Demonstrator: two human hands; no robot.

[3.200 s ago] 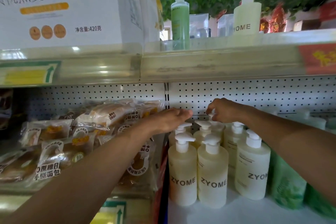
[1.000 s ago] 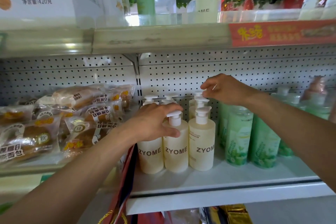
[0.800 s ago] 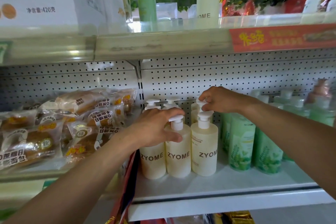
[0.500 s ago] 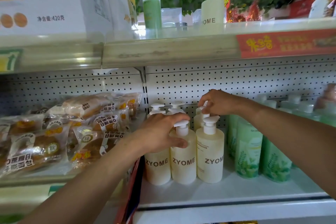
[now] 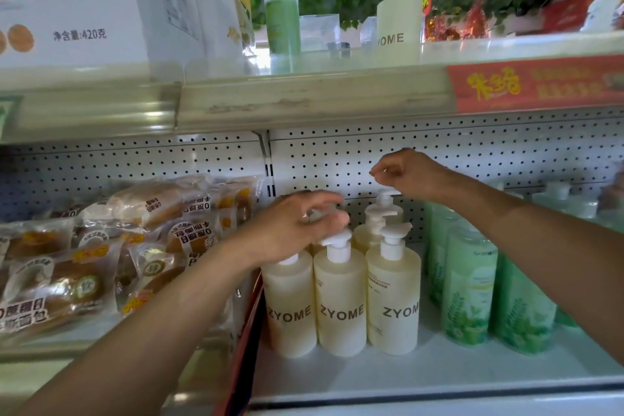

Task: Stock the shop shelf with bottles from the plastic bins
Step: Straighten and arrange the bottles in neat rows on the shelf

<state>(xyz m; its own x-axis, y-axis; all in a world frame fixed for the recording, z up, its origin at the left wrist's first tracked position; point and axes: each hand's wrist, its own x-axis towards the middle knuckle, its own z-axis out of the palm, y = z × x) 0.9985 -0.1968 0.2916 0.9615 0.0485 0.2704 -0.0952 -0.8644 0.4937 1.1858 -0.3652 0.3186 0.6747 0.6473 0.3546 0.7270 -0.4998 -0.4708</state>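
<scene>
Three cream ZYOME pump bottles (image 5: 341, 307) stand in a front row on the white shelf (image 5: 422, 371), with more of the same behind them (image 5: 369, 233). My left hand (image 5: 293, 230) reaches over the left bottle, its thumb and fingers closed around a white pump head in the back row. My right hand (image 5: 408, 174) hovers just above the rear right pump head, fingers pinched together and holding nothing. No plastic bin is in view.
Green bottles (image 5: 469, 294) fill the shelf to the right. Wrapped bread packs (image 5: 101, 246) lie on the left shelf section. The upper shelf (image 5: 304, 94) carries a ZYOME bottle (image 5: 398, 20), a green bottle (image 5: 282, 17) and a white box (image 5: 67, 3). A pegboard wall is behind.
My right hand has lifted off the rear pump head and now hangs above it. My left hand has slid from the front bottle's pump up to one behind it.
</scene>
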